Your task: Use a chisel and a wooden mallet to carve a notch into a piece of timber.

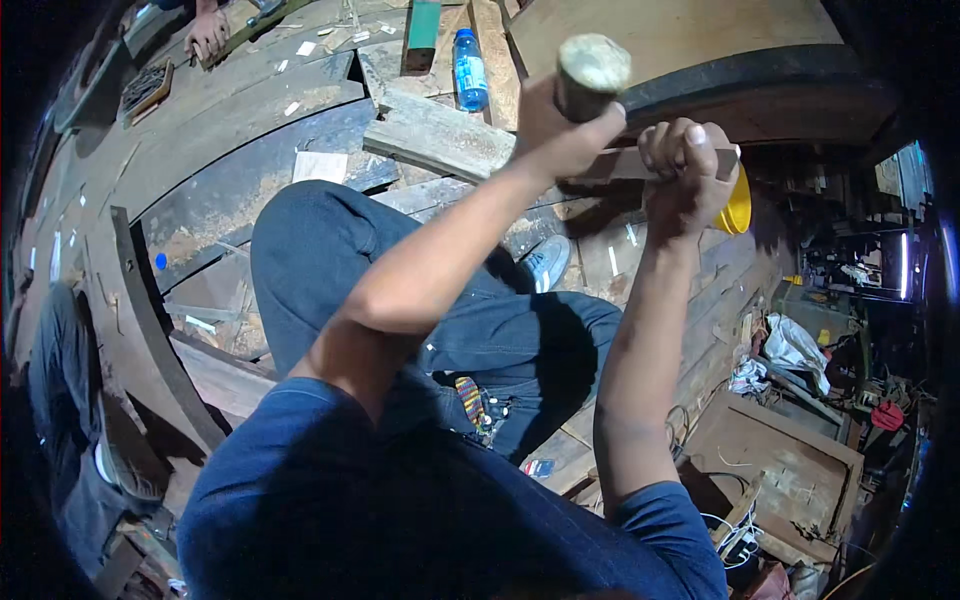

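My left hand (560, 130) is raised at the upper middle, its fingers wrapped round a short, thick cylinder (595, 65) with a pale, worn round end. Motion blurs that hand and the cylinder a little, and whether the cylinder is a mallet head or a handle cannot be made out. Just to its right, my right hand (688, 165) is closed in a fist round a flat brown strip (618, 165), which runs across toward my left wrist. Behind the right fist shows part of a yellow round object (737, 205). Both hands are close to a large wooden panel's dark curved edge (730, 80).
A blue-capped water bottle (469, 72), a green block (422, 38) and a thick plank (440, 138) lie beyond my knee. Another person's hand (207, 36) rests at the far left. A shallow wooden tray (770, 470) and clutter lie at right.
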`<action>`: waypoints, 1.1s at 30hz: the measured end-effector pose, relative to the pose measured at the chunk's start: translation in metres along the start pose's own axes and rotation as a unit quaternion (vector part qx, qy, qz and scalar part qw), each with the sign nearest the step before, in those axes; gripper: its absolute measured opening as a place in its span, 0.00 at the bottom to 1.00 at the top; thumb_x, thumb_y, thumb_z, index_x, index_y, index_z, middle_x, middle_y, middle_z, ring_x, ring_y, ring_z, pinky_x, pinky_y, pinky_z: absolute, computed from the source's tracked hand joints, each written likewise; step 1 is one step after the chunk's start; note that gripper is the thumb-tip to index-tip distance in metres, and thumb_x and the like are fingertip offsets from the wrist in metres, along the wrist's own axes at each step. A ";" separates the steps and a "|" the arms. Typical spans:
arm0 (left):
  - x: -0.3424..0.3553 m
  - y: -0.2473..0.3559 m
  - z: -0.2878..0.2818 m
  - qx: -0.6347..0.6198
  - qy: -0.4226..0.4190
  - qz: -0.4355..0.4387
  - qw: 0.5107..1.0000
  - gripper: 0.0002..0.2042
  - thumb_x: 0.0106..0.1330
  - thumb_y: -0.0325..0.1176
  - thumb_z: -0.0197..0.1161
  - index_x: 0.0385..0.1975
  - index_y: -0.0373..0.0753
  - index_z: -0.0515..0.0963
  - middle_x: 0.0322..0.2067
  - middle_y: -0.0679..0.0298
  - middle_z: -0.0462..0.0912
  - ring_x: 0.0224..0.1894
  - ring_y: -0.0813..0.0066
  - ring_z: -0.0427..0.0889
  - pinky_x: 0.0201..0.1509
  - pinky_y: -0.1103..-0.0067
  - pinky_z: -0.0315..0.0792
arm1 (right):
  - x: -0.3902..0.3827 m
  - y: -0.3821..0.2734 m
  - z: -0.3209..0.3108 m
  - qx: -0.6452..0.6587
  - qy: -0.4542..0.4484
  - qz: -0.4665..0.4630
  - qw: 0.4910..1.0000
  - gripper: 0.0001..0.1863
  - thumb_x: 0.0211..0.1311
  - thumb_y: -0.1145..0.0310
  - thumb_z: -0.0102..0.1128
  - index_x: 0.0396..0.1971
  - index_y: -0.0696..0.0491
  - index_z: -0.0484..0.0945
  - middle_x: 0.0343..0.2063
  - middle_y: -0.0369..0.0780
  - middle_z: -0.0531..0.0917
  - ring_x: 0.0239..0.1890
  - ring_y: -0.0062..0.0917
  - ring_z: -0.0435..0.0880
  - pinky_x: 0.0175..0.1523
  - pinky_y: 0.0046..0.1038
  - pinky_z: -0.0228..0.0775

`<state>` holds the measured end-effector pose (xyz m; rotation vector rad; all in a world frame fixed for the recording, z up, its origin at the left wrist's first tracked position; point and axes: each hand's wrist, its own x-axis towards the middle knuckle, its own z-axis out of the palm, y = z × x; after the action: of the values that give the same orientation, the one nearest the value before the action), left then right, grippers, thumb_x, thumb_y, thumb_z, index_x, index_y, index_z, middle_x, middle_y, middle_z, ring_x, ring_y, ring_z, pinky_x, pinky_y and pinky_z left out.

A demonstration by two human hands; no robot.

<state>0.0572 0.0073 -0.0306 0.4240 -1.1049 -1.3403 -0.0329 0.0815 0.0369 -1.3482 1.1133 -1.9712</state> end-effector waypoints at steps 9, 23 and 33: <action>0.026 0.038 -0.023 -0.175 0.060 -0.075 0.980 0.07 0.56 0.22 0.60 0.22 0.41 0.70 0.13 0.72 0.70 0.12 0.85 0.66 0.15 0.86 0.60 | -0.009 -0.009 -0.011 0.019 0.056 -0.016 0.998 0.15 0.55 0.74 0.59 0.14 0.52 0.64 0.11 0.33 0.63 0.13 0.20 0.63 0.22 0.26 0.58; 0.019 0.071 -0.013 -0.180 0.093 -0.030 0.979 0.08 0.56 0.22 0.61 0.20 0.41 0.69 0.13 0.73 0.69 0.11 0.85 0.66 0.15 0.86 0.59 | -0.010 -0.006 -0.023 0.023 0.050 -0.011 0.998 0.15 0.56 0.73 0.58 0.15 0.51 0.64 0.10 0.33 0.63 0.12 0.19 0.61 0.20 0.24 0.55; 0.008 0.003 -0.014 0.001 0.060 -0.006 0.998 0.06 0.51 0.28 0.66 0.25 0.37 0.75 0.20 0.67 0.77 0.20 0.81 0.75 0.25 0.83 0.69 | -0.012 -0.005 0.000 0.012 0.029 -0.012 0.999 0.14 0.57 0.71 0.58 0.15 0.53 0.66 0.10 0.34 0.66 0.13 0.19 0.65 0.22 0.24 0.60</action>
<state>0.0688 -0.0033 -0.0318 0.5063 -1.0050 -1.3063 -0.0285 0.0932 0.0350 -1.3057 1.1020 -2.0476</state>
